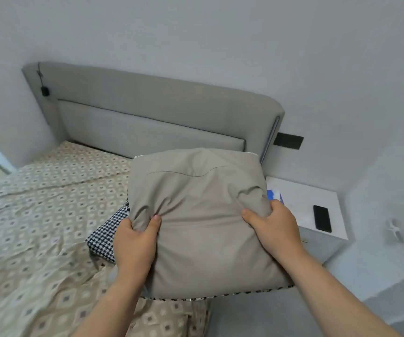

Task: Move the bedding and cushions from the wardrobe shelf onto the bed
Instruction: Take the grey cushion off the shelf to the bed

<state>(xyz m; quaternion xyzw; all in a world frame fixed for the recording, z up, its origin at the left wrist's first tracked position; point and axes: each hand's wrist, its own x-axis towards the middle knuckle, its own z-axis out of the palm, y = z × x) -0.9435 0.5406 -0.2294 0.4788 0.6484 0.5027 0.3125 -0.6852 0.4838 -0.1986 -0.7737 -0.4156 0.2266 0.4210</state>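
Note:
A beige cushion (pixel 203 215) with a houndstooth trim along its lower edge is held up over the right side of the bed (pixel 38 215). My left hand (pixel 135 242) pinches its fabric at the lower left. My right hand (pixel 273 224) grips a bunch of fabric at its right side. Under the beige cushion a black-and-white houndstooth cushion (pixel 106 237) lies on the patterned sheet, mostly hidden. The wardrobe shelf is out of view.
A grey padded headboard (pixel 147 113) stands against the wall. Right of the bed is a white nightstand (pixel 300 203) with a black phone (pixel 322 218) and a blue-and-white pack (pixel 274 195). Grey floor lies at the lower right.

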